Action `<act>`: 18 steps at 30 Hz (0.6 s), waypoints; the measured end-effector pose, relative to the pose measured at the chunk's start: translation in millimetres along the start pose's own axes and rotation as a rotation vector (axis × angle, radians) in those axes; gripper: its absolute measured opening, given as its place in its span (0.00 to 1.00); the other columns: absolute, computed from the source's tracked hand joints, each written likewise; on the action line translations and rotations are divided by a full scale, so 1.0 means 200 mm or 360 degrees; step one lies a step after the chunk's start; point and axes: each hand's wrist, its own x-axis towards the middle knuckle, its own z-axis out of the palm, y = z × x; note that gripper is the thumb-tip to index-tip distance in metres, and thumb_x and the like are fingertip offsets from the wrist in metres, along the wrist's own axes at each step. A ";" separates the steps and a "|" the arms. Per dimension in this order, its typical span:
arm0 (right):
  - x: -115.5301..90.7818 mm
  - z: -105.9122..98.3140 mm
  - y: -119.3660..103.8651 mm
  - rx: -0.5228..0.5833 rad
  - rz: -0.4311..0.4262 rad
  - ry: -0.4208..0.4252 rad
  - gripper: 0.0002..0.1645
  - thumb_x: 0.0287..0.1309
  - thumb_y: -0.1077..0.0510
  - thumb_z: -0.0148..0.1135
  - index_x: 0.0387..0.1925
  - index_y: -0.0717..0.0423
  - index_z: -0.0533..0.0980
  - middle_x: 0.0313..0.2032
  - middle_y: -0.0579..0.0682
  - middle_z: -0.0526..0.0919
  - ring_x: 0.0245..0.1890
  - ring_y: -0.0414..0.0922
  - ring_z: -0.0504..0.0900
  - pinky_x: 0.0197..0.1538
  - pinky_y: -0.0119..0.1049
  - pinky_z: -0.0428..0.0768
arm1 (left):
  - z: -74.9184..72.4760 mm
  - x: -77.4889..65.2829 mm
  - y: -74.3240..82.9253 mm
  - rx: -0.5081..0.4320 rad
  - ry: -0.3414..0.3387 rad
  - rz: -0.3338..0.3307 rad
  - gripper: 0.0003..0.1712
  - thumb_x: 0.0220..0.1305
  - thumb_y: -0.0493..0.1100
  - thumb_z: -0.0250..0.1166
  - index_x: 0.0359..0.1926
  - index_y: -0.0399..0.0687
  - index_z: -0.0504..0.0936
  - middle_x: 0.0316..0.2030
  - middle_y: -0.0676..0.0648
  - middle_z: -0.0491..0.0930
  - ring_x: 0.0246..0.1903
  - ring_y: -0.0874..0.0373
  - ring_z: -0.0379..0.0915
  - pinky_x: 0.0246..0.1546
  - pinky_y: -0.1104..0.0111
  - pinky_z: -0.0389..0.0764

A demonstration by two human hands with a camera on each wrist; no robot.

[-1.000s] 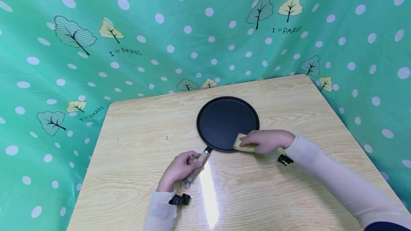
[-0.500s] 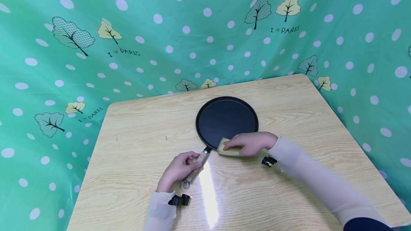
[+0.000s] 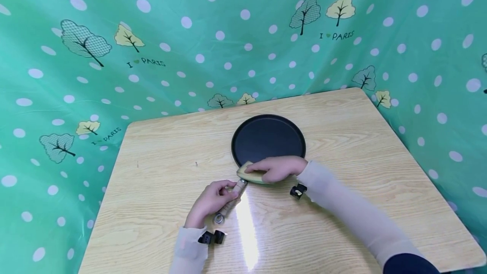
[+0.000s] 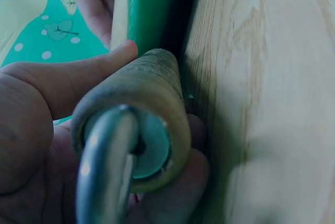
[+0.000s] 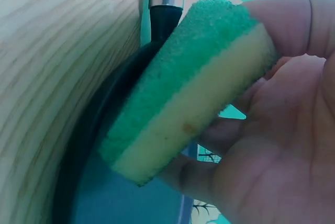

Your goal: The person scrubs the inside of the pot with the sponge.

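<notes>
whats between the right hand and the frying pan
A green-and-yellow sponge, held by the right hand, with its green side toward the frying pan; the right wrist view shows this.

Rough sponge (image 5: 186, 96), matt pan (image 3: 268, 138), wooden handle (image 4: 141, 85) (its metal ring (image 4: 102, 166) rather glossy).

A pale wood-grain bench (image 3: 160, 172) with rounded corners carries a round black pan (image 3: 266, 138), lying flat near the far edge. A bright streak of reflected light (image 3: 247, 236) marks the bench's nearer half.
</notes>
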 end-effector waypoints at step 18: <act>0.29 0.03 -0.07 0.0148 0.0105 0.0365 0.40 0.68 0.63 0.47 0.80 0.62 0.59 0.78 0.60 0.62 0.79 0.51 0.59 0.77 0.46 0.61 | 0.00 0.00 0.01 0.0018 -0.0012 0.0012 0.18 0.69 0.43 0.72 0.57 0.39 0.86 0.26 0.53 0.77 0.26 0.60 0.71 0.32 0.68 0.72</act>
